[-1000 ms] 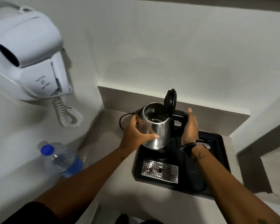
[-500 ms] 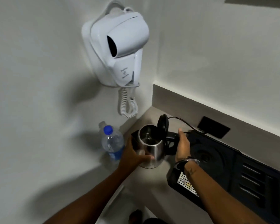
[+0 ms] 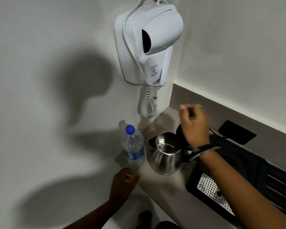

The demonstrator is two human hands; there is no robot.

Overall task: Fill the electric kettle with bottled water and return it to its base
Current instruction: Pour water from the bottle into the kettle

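The rounded stainless-steel electric kettle [image 3: 166, 156] stands on the smooth pale grey counter [image 3: 165, 194], off its base, its black hinged lid [image 3: 180, 134] tipped up so the shiny, empty-looking inside shows. Just beside it on the left stands the clear plastic water bottle with a blue screw cap and blue label [image 3: 134, 148], upright and close to the white wall.

The left hand [image 3: 125, 180] is low at the foot of the bottle, fingers curled at its base; whether it grips the bottle or only touches it I cannot tell, as the spot is blurred. The right hand [image 3: 194, 124], with dark bands at the wrist, is raised above the kettle's lid with fingers loosely spread, holding nothing, smeared by motion.

To the right lies the matte black plastic tray [image 3: 248, 164] with a perforated metal drip grille [image 3: 212, 191]. On the wall hangs a glossy white plastic wall-mounted hair dryer [image 3: 149, 43] with a coiled white cord [image 3: 147, 104].

Half a second ago both hands were on the kettle, the left cupping its steel body and the right at its handle; now both have left it, and it sits nearer the bottle.
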